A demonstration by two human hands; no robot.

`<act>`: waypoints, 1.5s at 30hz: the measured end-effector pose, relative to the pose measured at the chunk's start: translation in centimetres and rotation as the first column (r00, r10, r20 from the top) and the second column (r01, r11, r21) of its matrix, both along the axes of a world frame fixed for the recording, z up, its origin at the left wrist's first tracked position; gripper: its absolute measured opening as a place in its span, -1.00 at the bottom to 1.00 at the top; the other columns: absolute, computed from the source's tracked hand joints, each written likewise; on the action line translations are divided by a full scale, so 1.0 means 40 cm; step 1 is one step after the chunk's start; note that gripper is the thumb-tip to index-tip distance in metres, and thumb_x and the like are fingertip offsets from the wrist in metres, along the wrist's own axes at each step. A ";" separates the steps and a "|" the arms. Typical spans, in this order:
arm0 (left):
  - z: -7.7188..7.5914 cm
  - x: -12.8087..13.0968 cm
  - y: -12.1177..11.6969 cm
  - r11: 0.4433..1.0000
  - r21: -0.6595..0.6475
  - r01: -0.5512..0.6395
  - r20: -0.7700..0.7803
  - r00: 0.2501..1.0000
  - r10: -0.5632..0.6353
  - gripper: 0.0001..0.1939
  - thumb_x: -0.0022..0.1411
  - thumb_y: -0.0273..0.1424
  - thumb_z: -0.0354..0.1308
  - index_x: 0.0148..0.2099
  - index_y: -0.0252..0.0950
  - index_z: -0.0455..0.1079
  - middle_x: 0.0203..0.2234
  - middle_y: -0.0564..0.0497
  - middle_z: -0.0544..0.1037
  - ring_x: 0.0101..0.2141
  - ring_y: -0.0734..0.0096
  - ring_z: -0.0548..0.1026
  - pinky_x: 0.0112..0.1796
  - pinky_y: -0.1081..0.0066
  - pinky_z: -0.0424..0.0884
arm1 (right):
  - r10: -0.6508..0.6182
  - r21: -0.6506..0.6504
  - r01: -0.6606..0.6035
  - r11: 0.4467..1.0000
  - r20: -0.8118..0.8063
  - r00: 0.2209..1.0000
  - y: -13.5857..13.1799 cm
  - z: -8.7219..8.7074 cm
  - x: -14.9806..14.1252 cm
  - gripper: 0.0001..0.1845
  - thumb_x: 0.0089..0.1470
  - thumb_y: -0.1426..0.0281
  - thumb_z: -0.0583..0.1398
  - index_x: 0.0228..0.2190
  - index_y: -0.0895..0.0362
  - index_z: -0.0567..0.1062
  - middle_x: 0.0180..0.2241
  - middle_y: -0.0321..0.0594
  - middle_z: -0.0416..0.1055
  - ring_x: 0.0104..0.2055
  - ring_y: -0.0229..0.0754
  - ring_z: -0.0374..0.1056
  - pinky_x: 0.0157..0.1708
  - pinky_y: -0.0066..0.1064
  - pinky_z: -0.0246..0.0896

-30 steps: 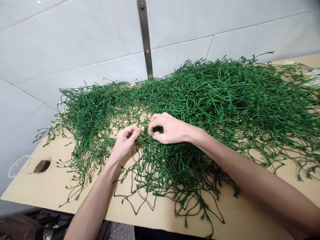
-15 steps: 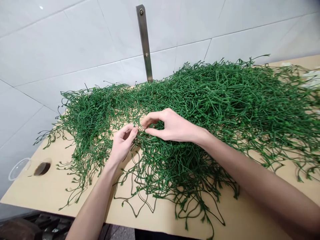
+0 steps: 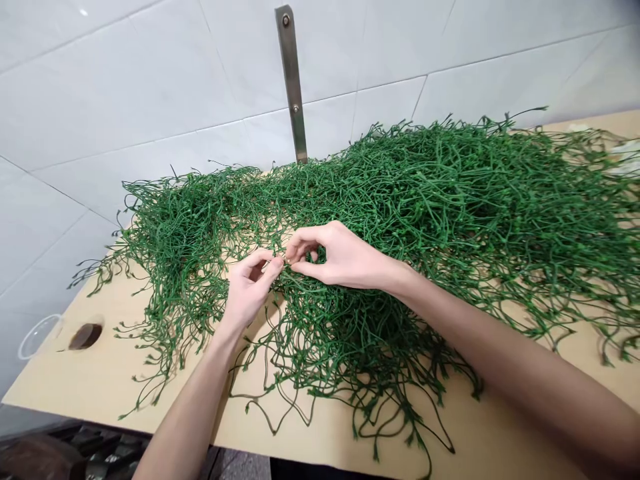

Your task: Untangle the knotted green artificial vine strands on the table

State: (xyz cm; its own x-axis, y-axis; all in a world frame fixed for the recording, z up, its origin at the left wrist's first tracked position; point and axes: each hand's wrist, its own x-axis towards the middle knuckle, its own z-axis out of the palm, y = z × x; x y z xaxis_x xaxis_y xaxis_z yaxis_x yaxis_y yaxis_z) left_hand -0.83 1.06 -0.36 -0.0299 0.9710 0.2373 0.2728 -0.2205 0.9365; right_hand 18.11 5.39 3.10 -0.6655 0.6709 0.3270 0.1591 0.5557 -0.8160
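Note:
A thick tangle of thin, wavy green stems (image 3: pixel 380 320) with small forked tips covers much of the board. Over its left middle, my left hand (image 3: pixel 250 283) pinches thumb against forefinger. Just right of it, my right hand (image 3: pixel 340 257) is closed in a pinch too, thumb and fingertips almost touching the left fingertips. Something tiny and pale shows between the two pinches, too small to name. Below and around both hands lie loose green stems.
The tan board (image 3: pixel 80 393) runs along a white tiled wall (image 3: pixel 150 73). A metal strip (image 3: pixel 293 80) with bolts stands against the wall. At left are a round cutout (image 3: pixel 85 336) and a clear plastic ring (image 3: pixel 39 337). Whitish material (image 3: pixel 625 159) lies far right.
My right thumb and fingertips have closed together into a pinch. My left hand has shifted slightly right, so the two hands' fingertips now nearly meet.

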 end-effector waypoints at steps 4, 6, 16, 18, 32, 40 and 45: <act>-0.003 -0.013 0.004 0.999 -0.031 0.043 0.045 0.998 -0.042 -0.70 0.07 -0.16 0.32 -0.31 -0.28 0.41 -0.44 0.05 0.45 -0.44 0.50 0.35 -0.39 0.47 0.32 | -0.075 0.138 0.073 0.988 0.004 0.997 0.001 -0.010 -0.005 -0.90 0.00 0.57 0.15 -0.40 0.21 0.47 -0.44 -0.28 0.45 -0.42 -0.34 0.25 -0.34 -0.45 0.15; -0.004 -0.020 0.004 0.994 -0.068 0.090 0.057 0.995 -0.086 -0.72 0.09 -0.19 0.32 -0.30 -0.28 0.41 -0.43 0.06 0.44 -0.43 0.52 0.36 -0.38 0.50 0.33 | -0.120 0.274 0.108 0.956 0.026 0.992 0.002 -0.016 -0.006 -0.89 0.06 0.56 0.14 -0.36 0.21 0.48 -0.37 -0.22 0.48 -0.30 -0.25 0.26 -0.23 -0.36 0.10; 0.006 -0.020 0.003 0.977 -0.158 0.143 0.210 0.972 -0.108 -0.70 0.03 -0.24 0.37 -0.30 -0.27 0.36 -0.49 0.10 0.46 -0.49 0.57 0.40 -0.42 0.53 0.35 | -0.170 0.542 0.094 0.835 0.091 0.981 -0.001 -0.023 0.001 -0.89 0.06 0.54 0.15 -0.41 0.18 0.49 -0.33 -0.22 0.52 -0.06 -0.09 0.24 -0.06 -0.20 -0.19; 0.005 -0.022 0.005 0.974 -0.154 0.165 0.238 0.963 -0.125 -0.69 0.04 -0.23 0.37 -0.29 -0.27 0.34 -0.51 0.13 0.44 -0.53 0.60 0.35 -0.44 0.54 0.32 | -0.162 0.548 0.084 0.832 0.094 0.982 -0.004 -0.021 -0.001 -0.90 0.08 0.51 0.14 -0.40 0.17 0.47 -0.33 -0.22 0.51 -0.04 -0.09 0.26 -0.04 -0.19 -0.20; 0.007 -0.027 -0.001 0.985 -0.109 0.135 0.020 0.991 -0.133 -0.75 0.06 -0.26 0.35 -0.31 -0.31 0.44 -0.45 0.05 0.48 -0.47 0.55 0.36 -0.45 0.54 0.25 | -0.016 -0.018 0.017 1.000 0.074 0.997 -0.002 -0.006 -0.010 -0.94 -0.02 0.51 0.19 -0.41 0.16 0.40 -0.39 -0.30 0.43 -0.31 -0.28 0.30 -0.20 -0.42 0.12; 0.005 -0.026 -0.003 0.943 -0.222 0.248 0.195 0.959 -0.206 -0.73 0.14 -0.22 0.30 -0.25 -0.29 0.38 -0.52 0.09 0.48 -0.51 0.55 0.35 -0.47 0.54 0.21 | 0.034 -0.094 -0.020 0.995 0.144 0.989 -0.008 0.011 -0.005 -0.89 0.06 0.50 0.15 -0.30 0.16 0.35 -0.68 -0.53 0.21 -0.61 -0.40 0.02 -0.34 -0.43 0.03; 0.010 -0.016 -0.005 0.961 -0.229 0.157 0.152 0.981 -0.124 -0.71 0.13 -0.19 0.29 -0.27 -0.29 0.36 -0.57 0.14 0.41 -0.59 0.61 0.20 -0.54 0.54 0.10 | -0.192 0.374 0.063 0.925 0.317 0.929 -0.007 0.005 0.000 -0.90 0.11 0.40 0.20 -0.35 0.19 0.47 -0.46 -0.26 0.44 -0.33 -0.22 0.24 -0.11 -0.20 -0.06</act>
State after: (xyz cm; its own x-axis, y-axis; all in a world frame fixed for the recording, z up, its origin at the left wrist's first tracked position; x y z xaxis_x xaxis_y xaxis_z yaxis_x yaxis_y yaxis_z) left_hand -1.48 0.84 0.04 0.0947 0.9955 0.0018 0.1224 -0.0134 0.9924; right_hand 18.13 5.09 3.30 -0.6949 0.6414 0.3250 0.4810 0.7506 -0.4530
